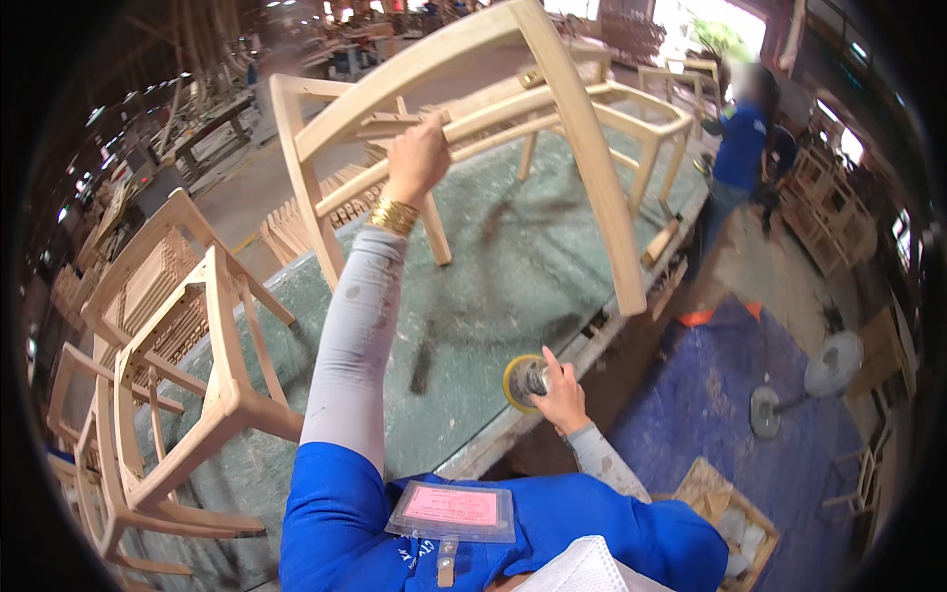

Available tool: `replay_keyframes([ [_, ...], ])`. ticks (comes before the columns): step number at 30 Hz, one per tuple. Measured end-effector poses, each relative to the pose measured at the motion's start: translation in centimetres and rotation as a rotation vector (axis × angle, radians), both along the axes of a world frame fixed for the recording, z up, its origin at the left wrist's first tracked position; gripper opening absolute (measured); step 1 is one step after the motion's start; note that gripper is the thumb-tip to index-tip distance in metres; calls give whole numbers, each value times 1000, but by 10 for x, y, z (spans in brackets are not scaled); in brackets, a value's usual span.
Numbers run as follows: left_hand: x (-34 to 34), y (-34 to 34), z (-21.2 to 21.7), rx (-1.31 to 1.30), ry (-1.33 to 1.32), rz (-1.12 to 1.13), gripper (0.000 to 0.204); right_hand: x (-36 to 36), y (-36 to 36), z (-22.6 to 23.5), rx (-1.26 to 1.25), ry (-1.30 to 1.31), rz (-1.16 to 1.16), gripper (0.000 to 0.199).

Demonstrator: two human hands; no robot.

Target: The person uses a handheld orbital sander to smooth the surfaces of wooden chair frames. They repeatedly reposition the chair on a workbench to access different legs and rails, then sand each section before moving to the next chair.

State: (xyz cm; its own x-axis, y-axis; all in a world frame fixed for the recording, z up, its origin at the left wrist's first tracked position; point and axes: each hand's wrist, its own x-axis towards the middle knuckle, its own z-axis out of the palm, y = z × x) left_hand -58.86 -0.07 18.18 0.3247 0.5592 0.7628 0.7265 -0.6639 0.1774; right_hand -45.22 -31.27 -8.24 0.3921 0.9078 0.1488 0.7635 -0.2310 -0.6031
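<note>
A pale wooden chair frame [582, 148] stands tilted on the green-topped workbench [473, 326], its curved top rail and long leg nearest me. My left hand [418, 160], with gold bangles at the wrist, is closed around a rail of this frame. Lower down, near the bench's front edge, my right hand [560, 397] grips a round power sander [523, 383] with a yellow-rimmed disc. The sander is apart from the chair frame, and its disc faces left. My right palm is partly hidden behind the tool.
More wooden chair frames [232, 385] crowd the left side, and another frame [646, 128] sits at the bench's far end. A person in blue [742, 138] stands beyond it. On the right are a fan [834, 363], a blue floor sheet [681, 395] and a wooden crate [705, 483].
</note>
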Motion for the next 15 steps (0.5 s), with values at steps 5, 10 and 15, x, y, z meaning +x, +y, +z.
replay_keyframes([
  [5,10,-7,0,-37,62,-9,20,-21,-10,-14,-70,-8,74,85],
  [10,26,-12,-3,-19,75,-32,24,-65,21,-27,-133,47,342,81],
  [15,27,-17,-8,-2,112,-18,25,-111,52,-53,-110,111,603,75],
])
